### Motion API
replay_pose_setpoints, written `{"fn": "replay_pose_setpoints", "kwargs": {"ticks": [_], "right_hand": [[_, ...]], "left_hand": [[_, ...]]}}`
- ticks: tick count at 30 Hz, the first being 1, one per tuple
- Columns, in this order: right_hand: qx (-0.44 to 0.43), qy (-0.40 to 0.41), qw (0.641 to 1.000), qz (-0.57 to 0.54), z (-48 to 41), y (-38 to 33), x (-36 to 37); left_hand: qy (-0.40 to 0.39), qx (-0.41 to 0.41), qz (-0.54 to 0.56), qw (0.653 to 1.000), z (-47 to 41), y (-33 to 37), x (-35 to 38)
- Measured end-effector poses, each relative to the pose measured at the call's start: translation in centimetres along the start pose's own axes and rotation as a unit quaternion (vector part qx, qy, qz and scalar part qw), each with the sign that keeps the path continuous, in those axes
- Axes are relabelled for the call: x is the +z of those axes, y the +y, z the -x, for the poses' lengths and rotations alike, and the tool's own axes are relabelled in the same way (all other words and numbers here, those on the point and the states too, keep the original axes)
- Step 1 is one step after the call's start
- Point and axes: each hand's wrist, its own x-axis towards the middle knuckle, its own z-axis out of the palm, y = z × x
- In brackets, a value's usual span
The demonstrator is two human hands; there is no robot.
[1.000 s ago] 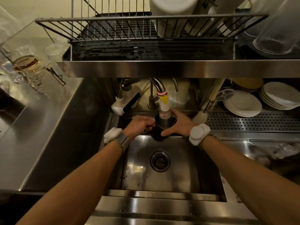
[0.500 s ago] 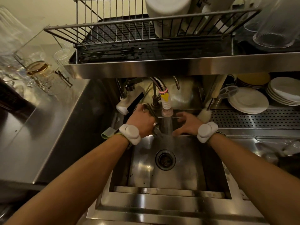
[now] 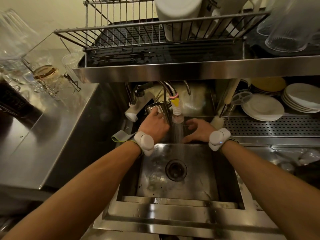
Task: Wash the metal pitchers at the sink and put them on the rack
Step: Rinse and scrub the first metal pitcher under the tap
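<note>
Sink (image 3: 173, 200) nearest, basin wet, drain (image 3: 176, 169) open, nothing lying in it.

Both hands are at the back of the basin, under the faucet (image 3: 168, 87). Water is running: the stream (image 3: 178, 134) falls from the nozzle (image 3: 177, 110) between the two hands.

Left hand (image 3: 154, 126): fingers curled round the pitcher (image 3: 153, 107), back of the hand toward me. The pitcher sits just left of the nozzle, tilted and out of the stream. I can't tell whether the grip is on the handle or the body.

Right hand (image 3: 197, 129): fingers loosely spread, holding nothing, just right of the stream. It may be touching the water.

To the sides: glasses (image 3: 45, 75) on the table (image 3: 43, 127) at left, plates (image 3: 262, 107) stacked at right.

Above and behind: the rack (image 3: 131, 38) on the shelf over the sink, with white tubs (image 3: 178, 14) in its right part.

My read: the rinse is about done, and this is the handover from washing to racking.

Next move:
- Tip the pitcher to drain it.
- Lift it up and forward past the shelf's front lip.
- Set it mouth down in the left part of the rack, away from the tubs.

Watch the clearance at the faucet neck and the shelf edge, since wet metal can slip in a one-handed grip. The right hand is free to steady it or shut the tap.
</note>
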Motion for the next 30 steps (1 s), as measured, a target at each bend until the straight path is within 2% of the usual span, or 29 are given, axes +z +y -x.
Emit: {"fn": "replay_pose_setpoints", "kwargs": {"ticks": [2,4,6,7,9,11,12,13,15,18,21,24,26,28,30], "right_hand": [[0.001,-0.006,1.0,0.001,0.1,-0.1,0.2],[0.003,-0.015,1.0,-0.002,0.1,-0.1,0.5],[0.004,-0.019,1.0,-0.004,0.0,0.0,0.8],[0.004,-0.019,1.0,-0.007,0.0,0.1,1.1],[0.006,-0.011,1.0,-0.023,0.0,0.2,1.7],[0.001,0.001,0.999,-0.053,-0.3,0.4,2.3],[-0.005,0.005,0.997,-0.077,-0.4,0.5,2.6],[-0.009,0.009,0.994,-0.104,-0.6,0.4,2.8],[-0.015,0.029,0.988,-0.15,-0.9,0.2,3.1],[-0.016,0.075,0.985,-0.154,-1.3,0.2,3.6],[-0.022,0.104,0.986,-0.129,-1.0,0.2,3.6],[-0.037,0.147,0.979,-0.134,-0.8,-0.8,3.6],[-0.048,0.131,0.982,-0.127,-0.7,-1.6,3.3],[-0.049,0.109,0.987,-0.109,-0.6,-1.7,3.0],[-0.037,0.133,0.983,-0.119,-0.5,-1.4,2.7]], "left_hand": [[-0.007,-0.025,0.04,0.999,0.2,-0.1,-0.2],[0.002,-0.075,0.136,0.988,0.2,-0.3,0.4],[-0.002,-0.156,0.292,0.943,-0.1,-0.8,1.7],[-0.01,-0.203,0.388,0.899,-0.1,-0.8,2.4],[-0.01,-0.268,0.57,0.776,-0.2,-0.6,3.5],[-0.026,-0.296,0.7,0.649,-0.2,0.0,4.1],[-0.036,-0.298,0.744,0.597,-0.2,0.5,4.3],[-0.042,-0.293,0.774,0.559,-0.2,0.8,4.4],[-0.045,-0.285,0.806,0.516,-0.3,1.5,4.1],[-0.039,-0.28,0.827,0.487,-0.4,1.5,4.5],[-0.067,-0.272,0.816,0.506,-0.3,0.9,4.9],[-0.054,-0.355,0.791,0.496,-0.3,-0.2,5.3],[-0.033,-0.384,0.778,0.497,-0.3,-0.6,5.5],[-0.026,-0.379,0.78,0.497,-0.2,-0.8,5.6],[-0.022,-0.369,0.786,0.494,-0.1,-0.7,5.6]]}}
